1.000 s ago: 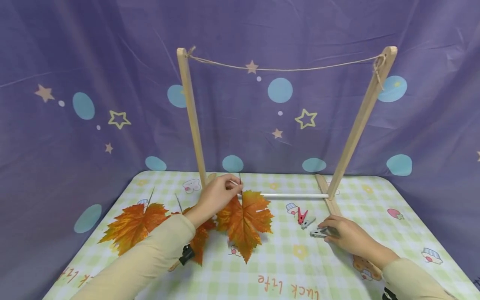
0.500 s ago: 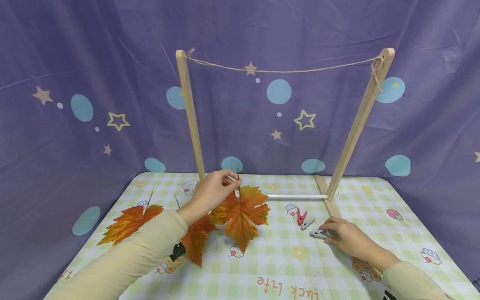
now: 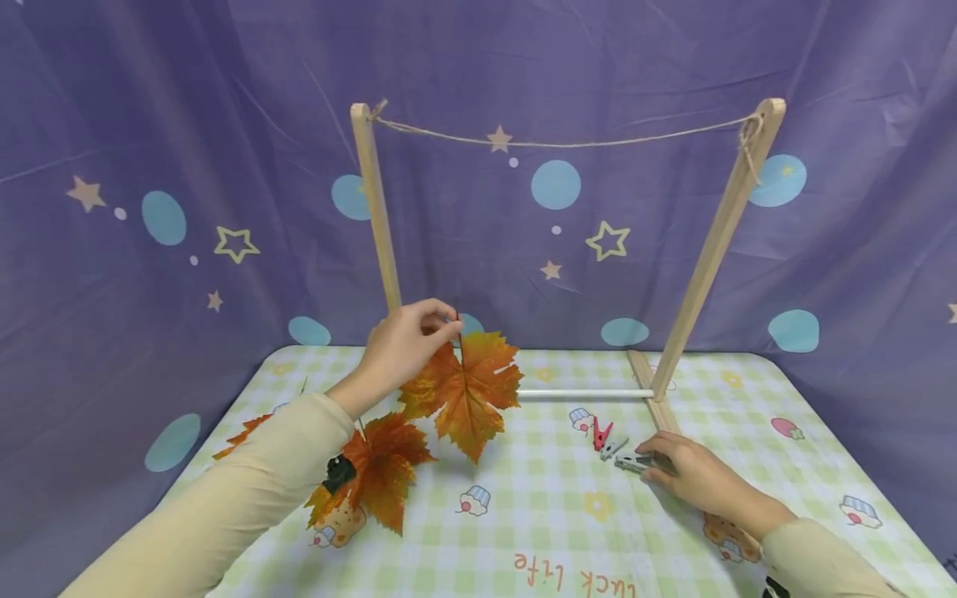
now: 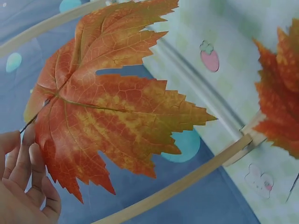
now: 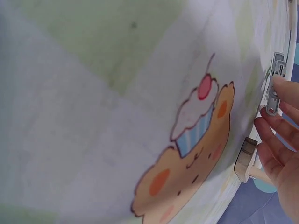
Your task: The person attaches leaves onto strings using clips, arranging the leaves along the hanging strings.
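Note:
Between thumb and fingertips, my left hand (image 3: 404, 342) pinches the thin dark stem of an orange artificial maple leaf (image 3: 471, 390). The leaf hangs upright in front of the wooden frame's left post; the left wrist view shows its veins and jagged edge (image 4: 117, 107). At the right of the table, my right hand (image 3: 699, 475) holds a grey clothespin (image 5: 274, 88) by thumb and fingers, low over the cloth. Another grey clothespin (image 3: 614, 449) and a red clothespin (image 3: 601, 434) lie just beyond it.
A second leaf (image 3: 385, 469) lies below my left forearm, and a third leaf (image 3: 242, 433) is mostly hidden by the sleeve. Twine (image 3: 583, 144) spans the frame's left post (image 3: 377, 208) and right post (image 3: 718, 241). A white rod (image 3: 583, 394) joins them low down.
My left hand has lifted the leaf and drawn it up and to the left, uncovering more of the second leaf. My right hand has stayed nearly still with the clothespin.

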Motion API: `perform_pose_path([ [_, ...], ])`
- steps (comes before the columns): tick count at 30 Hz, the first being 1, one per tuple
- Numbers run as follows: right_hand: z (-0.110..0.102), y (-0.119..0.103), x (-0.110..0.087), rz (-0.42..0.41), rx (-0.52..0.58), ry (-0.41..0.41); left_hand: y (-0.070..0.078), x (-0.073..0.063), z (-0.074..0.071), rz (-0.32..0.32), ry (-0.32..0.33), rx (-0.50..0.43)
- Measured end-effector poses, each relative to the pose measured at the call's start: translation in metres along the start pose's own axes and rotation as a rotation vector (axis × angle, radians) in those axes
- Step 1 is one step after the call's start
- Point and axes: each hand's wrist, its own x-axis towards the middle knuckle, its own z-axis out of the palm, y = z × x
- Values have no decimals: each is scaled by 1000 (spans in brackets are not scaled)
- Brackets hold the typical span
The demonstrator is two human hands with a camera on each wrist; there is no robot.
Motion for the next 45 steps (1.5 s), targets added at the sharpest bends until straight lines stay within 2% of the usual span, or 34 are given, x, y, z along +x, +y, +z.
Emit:
perform_pose_path([
  [16,-2,-5,-1,3,5,4,3,24,-19,36,85,-23],
  [23,-10,-11,3,56,-4,-11,8,35,-28,54,160,-35],
  [32,-17,-15,3,5,2,40,10,45,-32,117,222,-79],
  [41,-25,-22,9,64,27,93,14,54,-32,142,238,-111],
  [45,-29,-27,15,63,78,120,17,57,-32,142,236,-127],
])
